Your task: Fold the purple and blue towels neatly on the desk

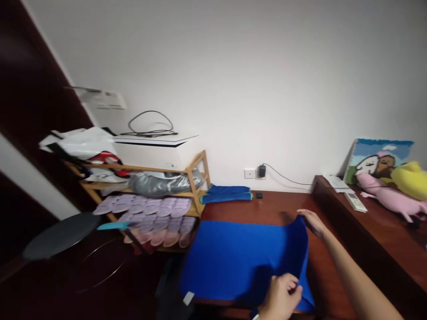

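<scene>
Where the view begins at the left, a dark round stool (63, 235) stands beside a wooden rack (196, 189) with rows of pale purple and pink slippers (151, 206). Next, a small white tag (188, 298) sticks out from the near left corner of a blue cloth (227, 258), which lies mostly flat on the reddish-brown table (267, 206). Folded blue pieces with green ends (227, 194) rest behind it, close to the wall.

The cloth looks light and soft, and not at all fragile. Its raised side curves smoothly rather than collapsing, so it probably has a little body; how slippery it is, I cannot tell. Edges and corners should give the best hold, since the flat middle offers little to pinch and would likely crease if grabbed.

Toward the right, the left hand (282, 295) has its thumb and fingers closed on the near part of the lifted right side. Farther back, the right hand (312, 223) pinches the far right corner, raised off the table. Beyond lie a white remote (355, 202) and a pink plush toy (390, 195) on a raised ledge.
</scene>
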{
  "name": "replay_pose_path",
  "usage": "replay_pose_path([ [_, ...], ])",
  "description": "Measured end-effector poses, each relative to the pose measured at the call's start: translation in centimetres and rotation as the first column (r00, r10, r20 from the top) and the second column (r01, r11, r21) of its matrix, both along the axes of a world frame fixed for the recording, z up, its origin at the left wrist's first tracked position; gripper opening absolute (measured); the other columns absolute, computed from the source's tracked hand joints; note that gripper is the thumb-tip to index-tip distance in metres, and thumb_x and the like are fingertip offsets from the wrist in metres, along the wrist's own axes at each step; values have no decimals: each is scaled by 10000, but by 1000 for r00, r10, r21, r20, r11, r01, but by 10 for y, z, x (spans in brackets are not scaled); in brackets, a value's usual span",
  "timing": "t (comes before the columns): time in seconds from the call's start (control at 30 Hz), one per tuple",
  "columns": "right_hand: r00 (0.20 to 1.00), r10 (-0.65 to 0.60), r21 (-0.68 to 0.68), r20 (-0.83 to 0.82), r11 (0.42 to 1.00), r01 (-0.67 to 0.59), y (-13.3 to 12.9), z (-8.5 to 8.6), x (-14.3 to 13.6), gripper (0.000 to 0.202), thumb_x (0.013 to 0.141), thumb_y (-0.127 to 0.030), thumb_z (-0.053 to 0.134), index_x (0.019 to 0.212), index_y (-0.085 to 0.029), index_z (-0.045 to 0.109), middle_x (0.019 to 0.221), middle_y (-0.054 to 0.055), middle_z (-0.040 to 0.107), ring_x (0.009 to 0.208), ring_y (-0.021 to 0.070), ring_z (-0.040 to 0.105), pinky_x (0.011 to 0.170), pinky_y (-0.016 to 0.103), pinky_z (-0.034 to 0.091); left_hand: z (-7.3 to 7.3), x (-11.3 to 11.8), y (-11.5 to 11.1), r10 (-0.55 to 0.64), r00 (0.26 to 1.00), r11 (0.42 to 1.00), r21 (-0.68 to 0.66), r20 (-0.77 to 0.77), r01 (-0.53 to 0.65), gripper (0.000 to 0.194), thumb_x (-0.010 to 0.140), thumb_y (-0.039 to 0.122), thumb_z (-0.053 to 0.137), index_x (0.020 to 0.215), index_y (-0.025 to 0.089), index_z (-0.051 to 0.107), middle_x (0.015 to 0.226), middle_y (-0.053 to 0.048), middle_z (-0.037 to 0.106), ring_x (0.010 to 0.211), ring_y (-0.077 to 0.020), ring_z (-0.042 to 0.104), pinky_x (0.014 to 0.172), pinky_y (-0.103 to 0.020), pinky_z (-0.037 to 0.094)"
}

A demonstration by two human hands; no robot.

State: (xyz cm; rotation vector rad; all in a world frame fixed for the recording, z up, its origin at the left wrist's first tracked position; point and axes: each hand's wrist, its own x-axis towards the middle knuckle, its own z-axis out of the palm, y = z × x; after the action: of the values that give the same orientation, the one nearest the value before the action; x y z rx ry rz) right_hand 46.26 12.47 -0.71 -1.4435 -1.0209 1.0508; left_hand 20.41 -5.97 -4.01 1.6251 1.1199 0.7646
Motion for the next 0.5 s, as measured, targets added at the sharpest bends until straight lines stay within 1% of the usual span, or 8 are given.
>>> replay_pose_path([
  [0.07,993,116,0,12,993,-116,17,10,-47,284,682,-384,766,863,-168,734,594,16,632,521,152,589,497,273,491,12,-58,0,105,986,994,-34,128,-101,290,864,493,669,871,214,748,768,-72,809,729,-224,765,724,-288,587],
  [0.13,972,229,3,50,973,-230,37,15,-105,282,721,-383,760,890,-156,751,645,39,676,564,156,628,560,275,547,20,-112,-3,220,953,975,-49,208,-215,368,881,573,655,848,210,704,695,-59,781,670,-217,749,662,-276,570],
  [0.2,934,341,8,108,939,-344,60,15,-173,292,768,-389,725,941,-157,762,757,66,737,653,163,683,661,278,590,23,-162,-7,351,909,936,-41,225,-351,429,880,640,638,862,213,680,678,-45,758,650,-215,735,631,-273,553],
  [0.27,875,444,7,191,891,-453,82,10,-244,288,804,-375,681,978,-161,766,866,79,775,747,169,718,753,283,602,19,-207,-12,474,858,877,-25,195,-479,469,878,683,611,872,218,674,706,-36,746,661,-216,725,630,-276,546],
  [0.33,795,525,-10,305,836,-548,100,1,-314,255,810,-335,661,963,-165,774,865,69,785,779,179,728,782,289,599,8,-249,-15,591,798,802,19,116,-597,472,897,687,564,880,231,682,739,-25,735,684,-213,713,650,-279,541],
  [0.37,745,554,-25,372,808,-588,107,-5,-346,222,801,-309,663,931,-171,780,829,58,784,777,185,728,785,290,596,-2,-268,-15,642,764,762,61,59,-645,450,912,664,540,873,240,687,745,-21,728,693,-211,705,664,-281,538],
  [0.43,629,584,-62,514,756,-651,116,-20,-400,139,765,-246,679,839,-192,784,772,38,777,785,201,729,811,296,584,-27,-301,-15,728,683,681,186,-69,-708,379,924,578,518,815,260,693,741,-23,711,715,-219,693,694,-299,532],
  [0.5,497,573,-95,652,712,-696,118,-39,-439,104,741,-191,683,776,-210,780,806,39,786,847,219,735,873,310,564,-60,-326,-14,792,586,607,318,-170,-728,304,897,475,525,751,273,698,768,-43,713,759,-245,698,732,-337,539],
])
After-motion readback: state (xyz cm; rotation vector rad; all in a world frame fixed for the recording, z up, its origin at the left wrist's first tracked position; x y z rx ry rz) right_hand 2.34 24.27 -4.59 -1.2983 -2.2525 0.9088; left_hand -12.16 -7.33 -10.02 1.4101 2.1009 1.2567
